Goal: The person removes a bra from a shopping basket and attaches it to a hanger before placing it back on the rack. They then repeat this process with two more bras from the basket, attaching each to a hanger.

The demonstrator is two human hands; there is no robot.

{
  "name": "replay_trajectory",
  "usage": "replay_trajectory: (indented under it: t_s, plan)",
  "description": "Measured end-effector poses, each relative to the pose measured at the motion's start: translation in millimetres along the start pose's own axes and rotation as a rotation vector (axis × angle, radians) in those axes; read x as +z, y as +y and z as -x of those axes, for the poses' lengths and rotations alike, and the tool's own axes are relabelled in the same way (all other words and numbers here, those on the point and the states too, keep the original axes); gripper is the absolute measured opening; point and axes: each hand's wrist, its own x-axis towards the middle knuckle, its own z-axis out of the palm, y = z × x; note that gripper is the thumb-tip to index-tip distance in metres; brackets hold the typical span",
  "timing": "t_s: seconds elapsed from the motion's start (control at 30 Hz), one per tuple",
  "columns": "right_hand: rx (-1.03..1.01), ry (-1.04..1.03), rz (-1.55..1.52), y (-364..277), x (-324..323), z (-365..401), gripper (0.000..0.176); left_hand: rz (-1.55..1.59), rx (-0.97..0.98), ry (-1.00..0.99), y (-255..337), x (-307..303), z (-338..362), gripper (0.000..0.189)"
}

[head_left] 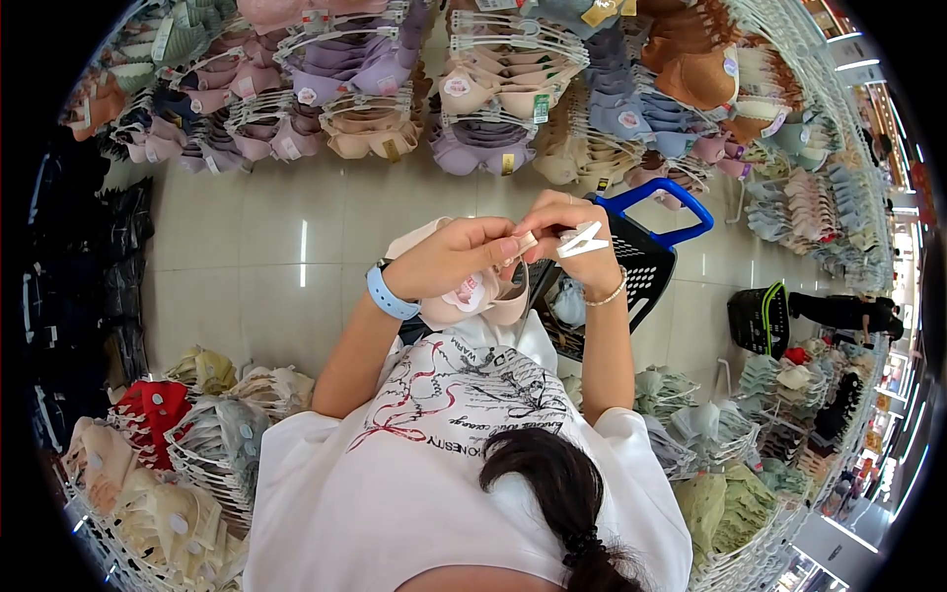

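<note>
A pale pink bra [451, 308] with a round pink-and-white label hangs in front of my chest. My left hand [456, 259] is closed, its thumb and forefinger pinching a narrow end of the bra's band or strap. Close against it, my right hand [570, 237] is closed too, fingertips pinching at the same narrow piece. A white plastic clip [584, 240], perhaps part of a hanger, lies across the back of my right hand. The exact spot between my fingertips is partly hidden.
A black shopping basket [646, 281] with a blue handle [671, 212] stands right of my hands, light fabric inside. Racks of bras [513, 89] run ahead, with more racks [202, 444] behind on both sides. Another person [848, 314] is far right near a black-and-green basket [758, 321].
</note>
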Motion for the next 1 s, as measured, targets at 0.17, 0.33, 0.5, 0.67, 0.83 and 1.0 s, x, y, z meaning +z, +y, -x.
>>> replay_trajectory:
  t_s: [0.17,0.33,0.5,0.67,0.83,1.0]
  plan:
    - [0.015,0.053,-0.041,5,-1,1,0.023,-0.050,0.079,0.092,6,14,2,0.024]
    - [0.167,0.163,-0.033,-3,5,-1,0.032,-0.327,0.175,0.347,-2,19,-1,0.022]
    - [0.149,0.205,0.029,2,13,3,0.019,-0.751,0.269,0.457,-3,21,-3,0.018]
    - [0.194,0.291,0.014,0,17,4,0.012,-0.780,0.269,0.460,-7,19,-5,0.021]
    - [0.204,0.361,-0.014,-2,21,3,0.010,-0.827,0.271,0.437,-7,17,-7,0.023]
    - [0.225,0.391,0.132,-1,23,4,0.011,-0.906,0.288,0.454,-12,16,-10,0.021]
